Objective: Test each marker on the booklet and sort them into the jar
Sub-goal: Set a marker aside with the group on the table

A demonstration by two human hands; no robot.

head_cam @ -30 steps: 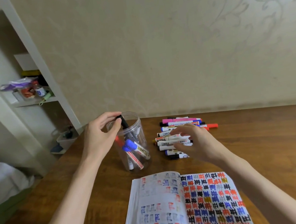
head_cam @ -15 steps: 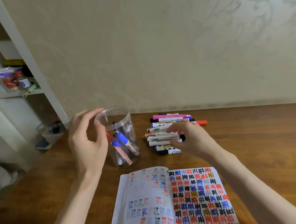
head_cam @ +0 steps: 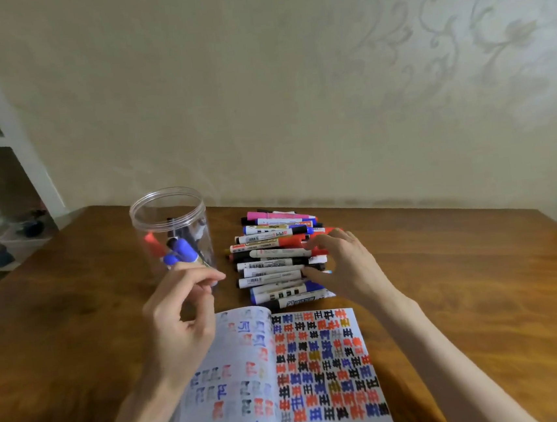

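Observation:
A clear plastic jar (head_cam: 167, 206) stands open on the wooden table, with blue-capped, red and dark markers (head_cam: 181, 249) inside. To its right lies a pile of loose markers (head_cam: 271, 254). An open booklet (head_cam: 322, 359) covered in coloured test marks lies at the front. My left hand (head_cam: 180, 322) hovers in front of the jar with its fingers loosely curled, holding nothing. My right hand (head_cam: 347, 265) rests on the right end of the pile. Its thumb and fingertips touch the marker caps, spread across several of them.
The table (head_cam: 482, 293) meets a patterned wall at the back. A white shelf unit (head_cam: 8, 134) with small items stands at the far left, and a bin sits on the floor below it.
My left hand dropped a black marker into the jar, let go and drew back toward me. My right hand stayed on the pile, shifting its fingers slightly. The camera turned a little left.

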